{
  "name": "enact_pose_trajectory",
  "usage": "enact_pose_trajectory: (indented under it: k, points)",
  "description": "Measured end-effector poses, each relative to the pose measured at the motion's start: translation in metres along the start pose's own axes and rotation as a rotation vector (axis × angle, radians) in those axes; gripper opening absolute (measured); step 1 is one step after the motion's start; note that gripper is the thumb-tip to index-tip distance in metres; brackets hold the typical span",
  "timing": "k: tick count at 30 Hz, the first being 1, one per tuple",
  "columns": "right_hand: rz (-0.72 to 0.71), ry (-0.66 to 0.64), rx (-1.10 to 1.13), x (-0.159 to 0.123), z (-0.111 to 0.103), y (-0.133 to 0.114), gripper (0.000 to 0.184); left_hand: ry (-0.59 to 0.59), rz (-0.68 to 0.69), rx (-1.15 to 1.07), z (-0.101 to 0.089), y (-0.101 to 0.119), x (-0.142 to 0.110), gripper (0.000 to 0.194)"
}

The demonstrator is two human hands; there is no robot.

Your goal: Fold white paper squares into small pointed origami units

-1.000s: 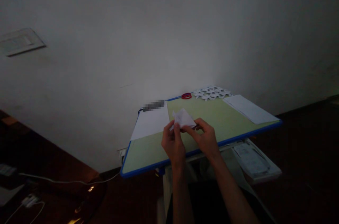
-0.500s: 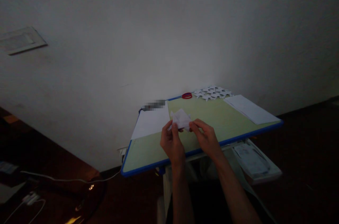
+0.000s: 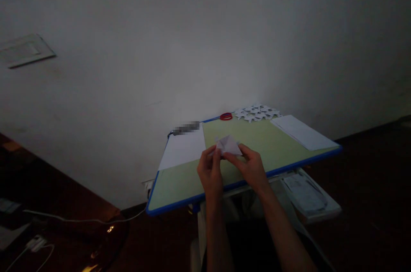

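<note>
A small piece of folded white paper [image 3: 229, 145] is held up over the front half of the desk, its top rising to a point. My left hand [image 3: 210, 170] pinches its left side, thumb in front and fingers partly hidden behind. On the right, my right hand [image 3: 252, 168] grips the same paper, the thumb reaching across its lower edge and the index finger at its right corner. Both hands are closed on it. The finer creases are too dim to make out.
The pale green desk [image 3: 180, 184] has a blue rim. White sheets [image 3: 303, 133] lie at its right, another sheet [image 3: 183, 147] at its left. Red-handled scissors [image 3: 226, 116] and several folded paper pieces [image 3: 257, 112] rest along the back by the wall. An open drawer [image 3: 311, 197] juts out below.
The folded paper has shifted slightly right and turned, now showing a pointed face. My right thumb has moved left across its lower edge; my left hand has moved slightly right.
</note>
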State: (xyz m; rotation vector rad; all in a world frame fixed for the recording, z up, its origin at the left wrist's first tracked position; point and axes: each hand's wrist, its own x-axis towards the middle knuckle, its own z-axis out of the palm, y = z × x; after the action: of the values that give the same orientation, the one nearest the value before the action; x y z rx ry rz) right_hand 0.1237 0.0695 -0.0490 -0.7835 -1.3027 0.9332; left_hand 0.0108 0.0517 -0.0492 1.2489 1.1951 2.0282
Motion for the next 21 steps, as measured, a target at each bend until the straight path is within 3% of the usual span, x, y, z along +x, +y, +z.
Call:
enact_pose_trajectory:
  k: [7, 21]
  points:
    - [-0.026, 0.048, -0.01, 0.0012, -0.0022, 0.0035, 0.025, -0.087, -0.026, -0.08, -0.0016, -0.0003, 0.0025, 0.03]
    - [0.02, 0.038, -0.049, 0.0013, -0.0014, 0.0049, 0.027, -0.013, 0.004, -0.007, 0.0009, 0.0021, 0.0016, 0.028]
